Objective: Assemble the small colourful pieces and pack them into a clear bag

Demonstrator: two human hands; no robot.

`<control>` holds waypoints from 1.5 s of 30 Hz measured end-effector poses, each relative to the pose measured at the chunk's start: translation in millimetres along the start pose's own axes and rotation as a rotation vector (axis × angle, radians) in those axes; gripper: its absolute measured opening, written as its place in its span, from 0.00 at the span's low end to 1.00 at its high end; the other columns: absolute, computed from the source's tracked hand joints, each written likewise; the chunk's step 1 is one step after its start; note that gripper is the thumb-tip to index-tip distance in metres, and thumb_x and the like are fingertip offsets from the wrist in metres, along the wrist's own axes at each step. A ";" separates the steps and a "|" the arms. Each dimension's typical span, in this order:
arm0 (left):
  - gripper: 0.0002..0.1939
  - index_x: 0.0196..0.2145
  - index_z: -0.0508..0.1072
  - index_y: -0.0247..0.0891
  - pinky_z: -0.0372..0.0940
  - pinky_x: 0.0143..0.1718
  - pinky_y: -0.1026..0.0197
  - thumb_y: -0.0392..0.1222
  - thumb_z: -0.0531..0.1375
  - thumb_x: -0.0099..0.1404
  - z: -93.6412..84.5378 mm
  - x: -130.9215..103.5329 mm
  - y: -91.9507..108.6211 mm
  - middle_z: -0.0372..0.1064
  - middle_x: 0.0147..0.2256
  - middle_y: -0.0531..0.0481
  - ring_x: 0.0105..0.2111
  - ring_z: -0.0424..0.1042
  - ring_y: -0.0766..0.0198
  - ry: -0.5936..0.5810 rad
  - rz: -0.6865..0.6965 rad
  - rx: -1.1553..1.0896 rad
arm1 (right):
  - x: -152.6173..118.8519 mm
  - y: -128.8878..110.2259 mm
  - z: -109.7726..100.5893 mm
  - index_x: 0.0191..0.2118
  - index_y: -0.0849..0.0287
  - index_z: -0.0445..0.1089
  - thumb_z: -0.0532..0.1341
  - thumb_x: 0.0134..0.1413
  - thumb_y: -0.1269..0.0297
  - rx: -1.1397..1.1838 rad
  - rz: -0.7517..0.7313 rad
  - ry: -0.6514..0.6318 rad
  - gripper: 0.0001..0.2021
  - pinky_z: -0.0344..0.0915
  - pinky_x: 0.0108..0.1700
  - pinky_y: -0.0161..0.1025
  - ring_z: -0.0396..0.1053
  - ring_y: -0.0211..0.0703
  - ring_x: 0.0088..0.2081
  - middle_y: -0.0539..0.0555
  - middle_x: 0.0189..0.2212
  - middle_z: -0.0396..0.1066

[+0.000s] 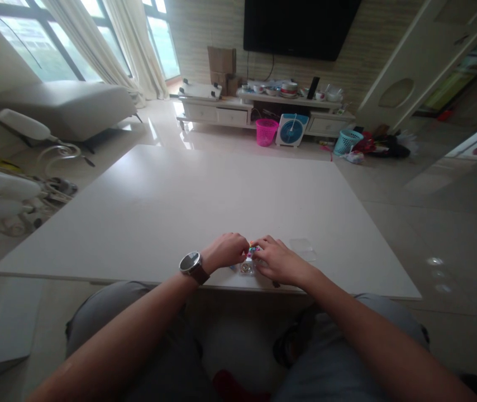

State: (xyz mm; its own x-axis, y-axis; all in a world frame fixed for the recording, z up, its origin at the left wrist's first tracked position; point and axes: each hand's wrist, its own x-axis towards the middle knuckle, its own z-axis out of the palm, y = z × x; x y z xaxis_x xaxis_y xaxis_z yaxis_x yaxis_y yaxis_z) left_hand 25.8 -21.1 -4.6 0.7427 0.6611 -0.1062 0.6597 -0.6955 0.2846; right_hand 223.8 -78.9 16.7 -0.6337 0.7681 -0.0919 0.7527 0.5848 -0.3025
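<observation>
Small bright pieces in several colours [251, 250] lie bunched between my two hands near the front edge of the table. Just below them is a small clear plastic box [246, 268] with a round, metallic-looking thing in it. My left hand [230, 249], a watch [190, 262] on its wrist, is closed with fingertips at the left side of the pieces; what it pinches is hidden. From the right, my right hand [279, 260] reaches over with bent fingers held apart, its tips at the pieces and beside the box. A flat clear plastic lid or tray [303, 249] lies right of it.
The white table [230, 190] spreads out ahead, its front edge close to my legs. Beyond stand a TV cabinet [205, 111], a pink basket [266, 132], a blue fan [292, 130] and a light-blue basket [346, 142]. White padded chairs [8, 187] are at the left.
</observation>
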 end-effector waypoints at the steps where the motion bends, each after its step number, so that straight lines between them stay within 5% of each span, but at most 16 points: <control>1: 0.08 0.29 0.80 0.39 0.61 0.30 0.62 0.37 0.59 0.59 0.4 0.0 1.1 0.75 0.27 0.45 0.28 0.73 0.60 0.003 -0.005 0.010 | 1.2 0.4 1.1 0.49 0.57 0.74 0.60 0.61 0.64 0.003 -0.003 -0.001 0.12 0.61 0.54 0.50 0.59 0.53 0.55 0.60 0.55 0.68; 12: 0.10 0.37 0.82 0.42 0.64 0.33 0.62 0.38 0.61 0.59 -13.3 -9.5 -7.9 0.78 0.32 0.47 0.31 0.75 0.60 0.034 -0.001 -0.017 | 8.8 4.0 8.1 0.51 0.53 0.75 0.60 0.63 0.61 0.043 -0.004 -0.024 0.14 0.60 0.57 0.50 0.59 0.52 0.56 0.59 0.54 0.67; 26: 0.11 0.33 0.81 0.42 0.62 0.31 0.62 0.37 0.58 0.60 -25.7 -25.8 -19.2 0.78 0.32 0.47 0.30 0.73 0.61 0.071 -0.073 -0.031 | 16.4 3.2 4.8 0.46 0.50 0.77 0.62 0.61 0.63 0.001 -0.033 0.006 0.10 0.60 0.56 0.51 0.60 0.52 0.56 0.57 0.55 0.67; 34: 0.05 0.31 0.81 0.43 0.62 0.31 0.63 0.37 0.65 0.55 -22.9 -23.8 -21.4 0.78 0.31 0.52 0.31 0.74 0.62 -0.067 -0.064 -0.075 | 14.3 3.0 6.2 0.49 0.51 0.77 0.60 0.63 0.62 -0.020 -0.005 -0.003 0.12 0.62 0.55 0.51 0.60 0.53 0.55 0.58 0.54 0.68; 45: 0.10 0.30 0.82 0.45 0.59 0.28 0.65 0.32 0.69 0.48 -5.6 -10.3 -22.2 0.77 0.29 0.55 0.27 0.72 0.65 -0.210 0.002 -0.089 | 2.1 -0.5 -8.8 0.45 0.55 0.76 0.60 0.63 0.62 -0.001 0.000 0.051 0.10 0.62 0.54 0.49 0.61 0.52 0.55 0.58 0.53 0.69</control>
State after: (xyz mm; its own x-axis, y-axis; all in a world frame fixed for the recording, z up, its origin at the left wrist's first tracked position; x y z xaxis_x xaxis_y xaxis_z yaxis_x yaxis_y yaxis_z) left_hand 2.9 -10.9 -4.5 0.7578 0.5802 -0.2985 0.6523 -0.6629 0.3674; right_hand 223.7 -75.4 24.9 -0.6242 0.7801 -0.0434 0.7526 0.5854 -0.3015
